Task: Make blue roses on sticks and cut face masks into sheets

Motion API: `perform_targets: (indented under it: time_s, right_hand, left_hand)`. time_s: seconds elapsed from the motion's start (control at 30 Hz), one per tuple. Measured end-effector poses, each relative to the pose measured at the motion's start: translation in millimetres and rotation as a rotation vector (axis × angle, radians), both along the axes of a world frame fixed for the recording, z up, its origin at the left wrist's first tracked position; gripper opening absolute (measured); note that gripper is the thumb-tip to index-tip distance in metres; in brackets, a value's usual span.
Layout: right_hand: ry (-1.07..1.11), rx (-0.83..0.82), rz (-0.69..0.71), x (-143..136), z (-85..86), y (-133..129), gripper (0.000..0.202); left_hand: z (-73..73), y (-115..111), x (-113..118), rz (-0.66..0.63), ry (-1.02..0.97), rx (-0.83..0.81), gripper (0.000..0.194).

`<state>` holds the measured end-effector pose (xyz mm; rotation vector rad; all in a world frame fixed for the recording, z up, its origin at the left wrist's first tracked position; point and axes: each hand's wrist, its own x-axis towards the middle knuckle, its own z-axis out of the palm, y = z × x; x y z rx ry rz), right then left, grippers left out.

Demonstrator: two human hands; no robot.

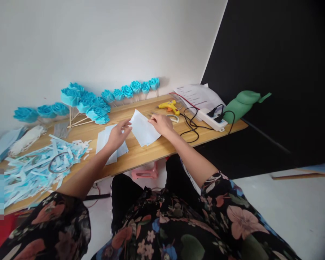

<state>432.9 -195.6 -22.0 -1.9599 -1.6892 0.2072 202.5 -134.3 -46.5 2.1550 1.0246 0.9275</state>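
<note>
A pale bluish-white square sheet (143, 128), whether paper or thin cloth I cannot tell, lies at an angle on the wooden table. My right hand (163, 124) bends over its upper right edge, with thumb and fingertips pinched there. On the other side my left hand (119, 135) has curved, slightly parted fingers at the sheet's left edge; it grips nothing that I can make out. Beneath and beside my left wrist are several similar pale sheets (122, 150), partly covered by the hand. Just behind my right hand shows the pale handle of a tool (173, 118).
Blue artificial flowers (88, 102) on sticks line the wall. A yellow glue gun (170, 105), a power strip (213, 120) with black cables and a green bottle (242, 104) occupy the right. Cut strips (40, 166) heap up at left. A pink stool (146, 173) stands below.
</note>
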Motion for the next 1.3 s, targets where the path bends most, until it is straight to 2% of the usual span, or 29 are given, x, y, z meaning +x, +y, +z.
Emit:
perform_targets:
  time_s: [0.1, 0.23, 0.3, 0.4, 0.57, 0.73, 0.83, 1.03, 1.2, 1.3]
  right_hand:
    - [0.252, 0.162, 0.053, 2.2, -5.3, 1.6, 0.019]
    - [0.745, 0.321, 0.159, -3.4, -9.4, 2.8, 0.015]
    - [0.961, 0.332, 0.166, -9.4, -9.6, 1.4, 0.02]
    - [1.161, 0.275, 0.164, -17.7, -8.1, -3.4, 0.027]
    - [1.259, 0.165, 0.208, -18.4, 1.1, -8.5, 0.036]
    - [1.148, 0.244, 0.307, -9.9, 12.9, -0.6, 0.033]
    - [1.087, 0.275, 0.331, -10.1, 14.7, 4.2, 0.03]
    - [1.179, 0.275, 0.282, -22.6, 7.6, 7.3, 0.036]
    - [1.254, 0.251, 0.219, -25.2, 7.3, 5.6, 0.038]
    - [1.32, 0.145, 0.251, -21.0, 10.5, 4.5, 0.042]
  left_hand:
    - [-1.1, 7.4, 14.0, 0.017, -0.128, -0.135, 0.06]
    - [3.4, 7.7, 30.1, 0.088, -0.44, -0.388, 0.087]
    - [8.7, 3.2, 37.2, 0.007, -0.578, -0.575, 0.085]
    - [17.1, -6.6, 45.5, -0.14, -0.605, -0.774, 0.072]
    - [27.5, -18.8, 46.4, -0.033, -0.563, -0.665, 0.066]
    - [37.3, -19.9, 35.2, -0.074, -0.415, -0.7, 0.065]
    - [41.5, -19.0, 32.9, -0.085, -0.412, -0.709, 0.065]
    - [38.4, -20.2, 41.6, -0.143, -0.419, -0.739, 0.064]
    - [37.8, -19.2, 44.5, -0.038, -0.368, -0.707, 0.056]
    - [41.4, -17.8, 40.1, -0.047, -0.296, -0.668, 0.048]
